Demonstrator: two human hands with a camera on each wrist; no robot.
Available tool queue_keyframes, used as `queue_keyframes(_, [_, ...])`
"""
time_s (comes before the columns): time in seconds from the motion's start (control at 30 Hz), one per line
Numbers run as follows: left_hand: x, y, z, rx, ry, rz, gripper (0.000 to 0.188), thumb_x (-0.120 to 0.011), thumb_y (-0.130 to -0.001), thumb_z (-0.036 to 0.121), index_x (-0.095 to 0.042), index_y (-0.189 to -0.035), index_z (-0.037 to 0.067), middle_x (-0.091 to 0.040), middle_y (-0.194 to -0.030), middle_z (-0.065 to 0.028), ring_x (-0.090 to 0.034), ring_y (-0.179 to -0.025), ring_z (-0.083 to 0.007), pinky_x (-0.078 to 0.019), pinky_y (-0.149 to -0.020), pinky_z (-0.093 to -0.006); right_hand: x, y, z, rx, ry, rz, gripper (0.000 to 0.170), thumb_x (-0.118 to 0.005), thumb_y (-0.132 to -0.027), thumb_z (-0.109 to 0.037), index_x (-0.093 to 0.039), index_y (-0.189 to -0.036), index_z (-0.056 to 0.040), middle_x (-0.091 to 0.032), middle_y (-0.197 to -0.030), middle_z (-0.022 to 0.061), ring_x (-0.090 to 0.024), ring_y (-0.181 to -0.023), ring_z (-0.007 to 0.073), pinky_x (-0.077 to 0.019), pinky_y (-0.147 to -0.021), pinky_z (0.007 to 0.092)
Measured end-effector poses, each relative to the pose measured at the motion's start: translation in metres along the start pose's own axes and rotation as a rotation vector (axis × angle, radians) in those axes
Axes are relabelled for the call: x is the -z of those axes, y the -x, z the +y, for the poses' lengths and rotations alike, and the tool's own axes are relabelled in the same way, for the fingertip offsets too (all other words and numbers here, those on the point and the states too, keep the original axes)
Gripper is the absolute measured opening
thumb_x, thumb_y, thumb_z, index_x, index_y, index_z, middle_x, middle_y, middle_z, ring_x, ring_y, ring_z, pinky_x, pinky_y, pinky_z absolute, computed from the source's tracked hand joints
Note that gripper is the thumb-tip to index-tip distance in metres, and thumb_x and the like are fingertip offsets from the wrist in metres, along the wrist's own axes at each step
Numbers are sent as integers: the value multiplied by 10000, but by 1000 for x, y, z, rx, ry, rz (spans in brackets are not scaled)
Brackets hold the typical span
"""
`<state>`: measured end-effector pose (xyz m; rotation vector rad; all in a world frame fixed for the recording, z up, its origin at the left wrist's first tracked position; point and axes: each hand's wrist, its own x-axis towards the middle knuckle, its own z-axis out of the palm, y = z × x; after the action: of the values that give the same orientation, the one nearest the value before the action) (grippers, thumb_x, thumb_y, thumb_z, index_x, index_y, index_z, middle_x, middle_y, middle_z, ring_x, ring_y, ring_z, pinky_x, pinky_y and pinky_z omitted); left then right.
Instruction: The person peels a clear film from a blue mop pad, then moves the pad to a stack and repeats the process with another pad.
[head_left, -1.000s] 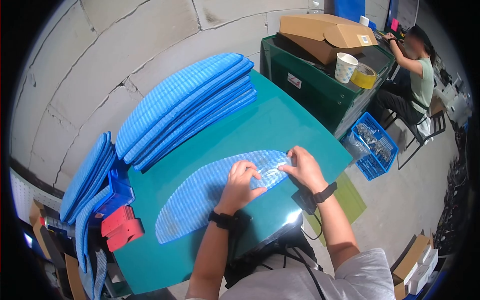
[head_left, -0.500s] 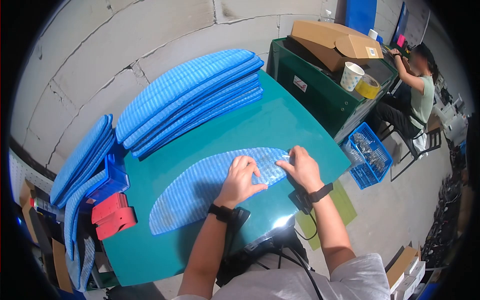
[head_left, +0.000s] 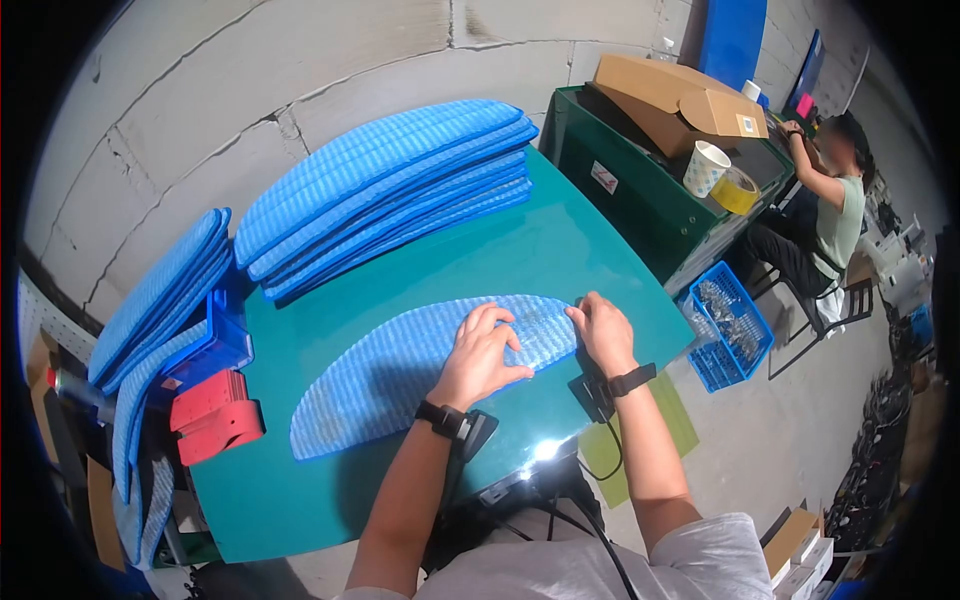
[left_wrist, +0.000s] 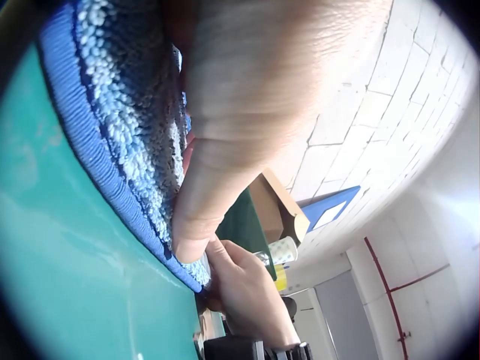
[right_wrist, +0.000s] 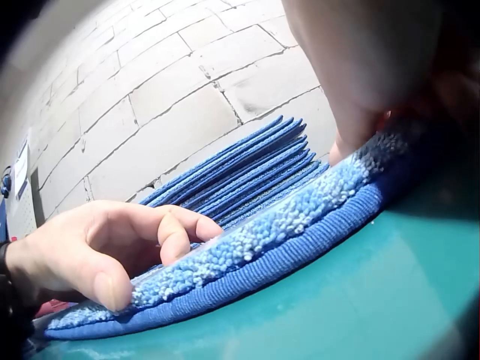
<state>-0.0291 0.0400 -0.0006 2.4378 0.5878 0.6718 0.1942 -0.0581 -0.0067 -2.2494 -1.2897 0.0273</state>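
Observation:
A half-moon blue mop pad (head_left: 400, 365) with fluffy striped pile and a ribbed blue border lies flat on the green table (head_left: 290, 520). My left hand (head_left: 478, 355) rests on its middle, fingers loosely bent and thumb close to the near edge. At the pad's right tip, my right hand (head_left: 606, 330) pinches the border between thumb and fingers. The left wrist view shows the right hand (left_wrist: 251, 292) at that far tip. Seen from the right wrist, the left hand (right_wrist: 112, 251) touches the pile with thumb and fingertips.
Behind the pad stands a stack of blue pads (head_left: 390, 190). More pads (head_left: 165, 300) lean over a blue bin (head_left: 225, 335) at left, near red pieces (head_left: 215, 420). A green cabinet (head_left: 610, 180) carries a carton, a cup and tape. A person (head_left: 835, 200) sits beyond a blue basket (head_left: 735, 330).
My right thumb has drawn back from the pad's upper face to its right tip. The left hand stays on the middle. The head view has shifted slightly.

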Motion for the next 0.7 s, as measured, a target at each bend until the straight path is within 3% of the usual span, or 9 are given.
queue_keyframes(0.1, [0, 0, -1, 16, -5, -8, 449, -963, -639, 292, -640, -866, 80, -580, -1331, -105, -436, -1409, -378, -366, -1163, -502, 2, 1, 3, 26, -30, 30, 299, -750, -925, -354, -651, -949, -72, -710, -896, 138, -704, -876, 343, -529, -739, 464])
queue_keyframes(0.2, [0, 0, -3, 17, 7, -7, 458, -963, -636, 305, -621, -842, 80, -584, -1329, -98, -439, -1407, -374, -369, -1159, -496, 14, 3, 8, -65, -210, -82, 216, -760, -923, -261, -671, -956, -68, -688, -857, 110, -685, -808, 294, -518, -707, 421])
queue_keyframes(0.3, [-2, 1, -3, 25, 11, 1, 467, -961, -633, 319, -609, -829, 83, -586, -1326, -93, -445, -1399, -371, -374, -1154, -493, 16, 13, 16, -9, -473, -73, 140, -779, -878, -103, -694, -975, -51, -602, -797, 48, -580, -704, 182, -498, -678, 329])
queue_keyframes(0.7, [-4, 1, -7, 14, 4, 12, 475, -952, -643, 341, -592, -817, 84, -583, -1324, -93, -453, -1391, -359, -384, -1140, -488, 30, 31, -5, 62, -459, 53, 71, -744, -880, -16, -685, -922, -19, -589, -925, 91, -623, -774, 206, -515, -697, 327])
